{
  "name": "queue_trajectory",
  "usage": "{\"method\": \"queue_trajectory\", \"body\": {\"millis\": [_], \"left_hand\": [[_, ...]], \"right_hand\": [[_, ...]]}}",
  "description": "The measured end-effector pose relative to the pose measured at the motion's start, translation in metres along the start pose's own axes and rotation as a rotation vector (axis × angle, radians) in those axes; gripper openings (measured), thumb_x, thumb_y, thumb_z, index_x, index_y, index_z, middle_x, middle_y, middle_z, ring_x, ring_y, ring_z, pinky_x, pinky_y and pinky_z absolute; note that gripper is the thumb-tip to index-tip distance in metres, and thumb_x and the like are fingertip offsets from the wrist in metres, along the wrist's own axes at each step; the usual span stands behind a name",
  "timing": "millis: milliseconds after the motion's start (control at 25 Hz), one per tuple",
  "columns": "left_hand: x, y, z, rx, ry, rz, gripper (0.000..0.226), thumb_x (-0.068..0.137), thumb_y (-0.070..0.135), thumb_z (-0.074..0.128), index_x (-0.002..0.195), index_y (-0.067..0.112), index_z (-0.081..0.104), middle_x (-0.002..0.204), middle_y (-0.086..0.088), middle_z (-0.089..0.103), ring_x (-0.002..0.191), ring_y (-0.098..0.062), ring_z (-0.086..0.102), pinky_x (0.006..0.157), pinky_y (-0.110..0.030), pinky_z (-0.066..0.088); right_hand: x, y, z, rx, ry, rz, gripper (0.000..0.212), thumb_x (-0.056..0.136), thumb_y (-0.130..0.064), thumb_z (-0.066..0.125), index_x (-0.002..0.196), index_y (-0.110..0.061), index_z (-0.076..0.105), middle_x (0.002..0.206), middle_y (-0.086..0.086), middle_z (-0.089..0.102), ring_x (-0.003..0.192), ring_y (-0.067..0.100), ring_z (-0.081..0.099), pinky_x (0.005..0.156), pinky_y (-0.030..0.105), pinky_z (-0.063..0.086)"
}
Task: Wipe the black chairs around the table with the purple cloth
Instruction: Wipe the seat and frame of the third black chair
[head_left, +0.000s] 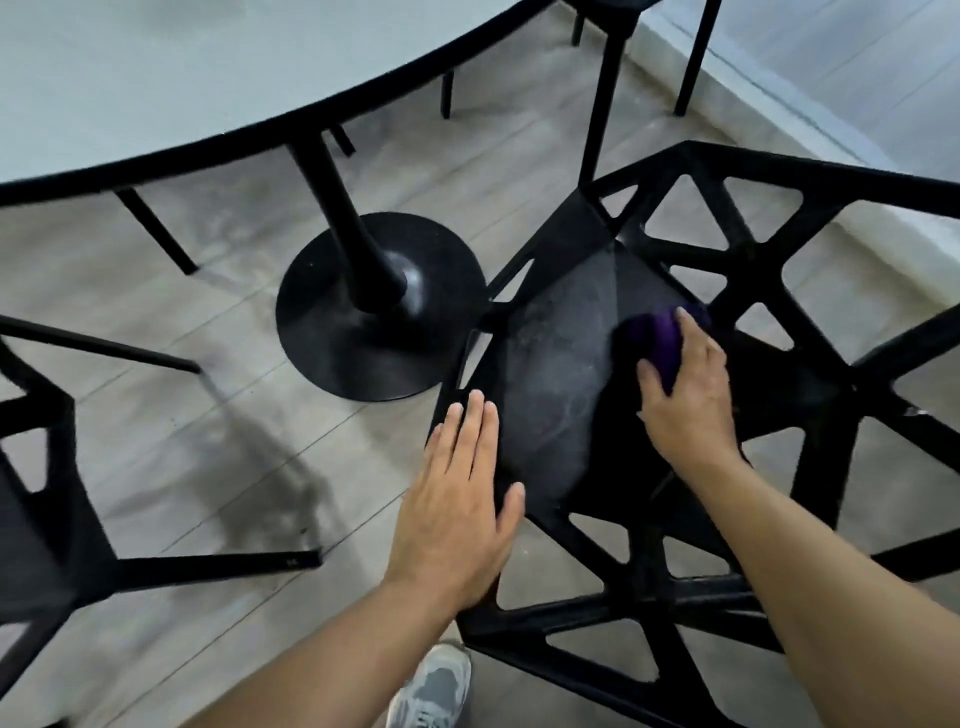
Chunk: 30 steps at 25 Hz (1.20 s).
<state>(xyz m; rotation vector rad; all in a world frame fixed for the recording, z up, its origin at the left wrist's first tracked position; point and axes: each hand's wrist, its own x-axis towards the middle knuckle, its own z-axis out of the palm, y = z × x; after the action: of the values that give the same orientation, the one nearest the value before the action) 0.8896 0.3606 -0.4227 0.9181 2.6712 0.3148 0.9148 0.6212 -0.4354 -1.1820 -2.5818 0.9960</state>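
1. The purple cloth (662, 345) is sitting bunched on the right part of the black chair (556, 395) seat, near the openwork backrest.
2. The right grip (691, 400) is grasping the cloth, with the fingers curling over it and pressing it down onto the seat.
3. The left grip (457, 509) is lying released, fingers straight and close together, palm flat on the seat's left front edge.
4. The seat is showing pale dusty streaks across its middle, to the left of the cloth. The frame around it is showing triangular cut-outs.
5. The chair is standing just beside the round black pedestal base (379, 312) of the desk (156, 78), whose pale top with a black rim is filling the upper left.
6. A second black chair (47, 519) is showing at the left edge, well apart from the first. More black legs are showing under and beyond the desk.
7. A grey shoe (434, 686) is standing on the wood-look floor (156, 415), between the two forearms.
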Motion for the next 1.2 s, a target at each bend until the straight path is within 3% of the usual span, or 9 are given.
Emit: {"method": "queue_trajectory", "body": {"millis": [120,240,400,520,600,920,1080,1200], "left_hand": [[0.002,0.004,0.003,-0.044,0.014,-0.021,0.072,0.103,0.05,0.015,0.162,0.015,-0.006,0.17,0.001,-0.017,0.154,-0.011,-0.022,0.128,-0.036,0.001],[0.002,0.003,0.004,-0.063,0.023,-0.03,0.069,0.103,0.045,0.015,0.162,0.016,-0.005,0.17,0.002,-0.016,0.154,-0.01,-0.021,0.128,-0.035,0.0],[0.004,0.003,0.007,-0.079,0.045,-0.035,0.067,0.103,0.041,0.019,0.163,0.015,0.003,0.171,0.001,-0.008,0.156,-0.012,-0.015,0.127,-0.036,0.002],[0.004,0.003,0.005,-0.087,0.027,-0.04,0.067,0.103,0.041,0.016,0.163,0.017,-0.001,0.17,0.004,-0.013,0.154,-0.01,-0.019,0.127,-0.035,0.001],[0.004,0.004,0.003,-0.109,0.015,-0.042,0.066,0.104,0.041,0.014,0.162,0.019,-0.005,0.169,0.006,-0.017,0.153,-0.007,-0.023,0.128,-0.033,-0.002],[0.004,0.004,-0.001,-0.14,0.007,-0.049,0.068,0.1,0.044,0.009,0.163,0.019,-0.004,0.169,0.006,-0.015,0.153,-0.006,-0.023,0.128,-0.033,-0.001],[0.003,0.001,0.0,-0.265,0.074,-0.058,0.063,0.104,0.039,0.018,0.163,0.016,0.01,0.171,0.001,0.001,0.157,-0.01,-0.005,0.128,-0.036,0.01],[-0.008,-0.004,-0.003,-0.404,0.22,-0.256,0.058,0.107,0.033,0.019,0.161,0.013,0.022,0.169,-0.004,0.018,0.156,-0.016,0.013,0.126,-0.04,0.019]], "right_hand": [[-0.001,-0.012,0.016,0.001,-0.03,-0.098,0.06,0.099,-0.032,0.056,0.154,-0.032,0.032,0.157,0.007,0.031,0.142,0.03,0.035,0.119,0.042,0.029],[-0.01,-0.046,0.034,0.011,-0.154,-0.362,0.056,0.098,-0.03,0.06,0.15,-0.035,0.038,0.154,0.001,0.035,0.138,0.026,0.04,0.113,0.034,0.034],[0.003,-0.063,0.042,-0.077,-0.254,-0.656,0.053,0.099,-0.028,0.06,0.148,-0.033,0.042,0.154,-0.003,0.037,0.138,0.021,0.04,0.115,0.038,0.036],[0.035,-0.06,0.034,0.028,-0.124,-0.381,0.052,0.1,-0.025,0.058,0.148,-0.033,0.04,0.152,0.0,0.036,0.136,0.024,0.041,0.107,0.047,0.046],[0.04,-0.063,0.037,0.04,-0.081,-0.22,0.052,0.101,-0.025,0.057,0.149,-0.035,0.038,0.152,-0.001,0.035,0.136,0.023,0.04,0.107,0.045,0.045],[-0.035,-0.056,0.041,-0.013,-0.188,-0.4,0.054,0.099,-0.024,0.058,0.147,-0.036,0.038,0.15,-0.004,0.036,0.135,0.02,0.037,0.111,0.04,0.04],[-0.066,-0.046,0.035,0.075,-0.205,-0.254,0.054,0.1,-0.025,0.057,0.147,-0.04,0.034,0.15,-0.009,0.034,0.135,0.015,0.039,0.11,0.039,0.042],[-0.091,-0.04,0.033,0.084,-0.189,-0.175,0.054,0.1,-0.028,0.056,0.148,-0.04,0.033,0.151,-0.009,0.033,0.136,0.015,0.038,0.111,0.037,0.04]]}}
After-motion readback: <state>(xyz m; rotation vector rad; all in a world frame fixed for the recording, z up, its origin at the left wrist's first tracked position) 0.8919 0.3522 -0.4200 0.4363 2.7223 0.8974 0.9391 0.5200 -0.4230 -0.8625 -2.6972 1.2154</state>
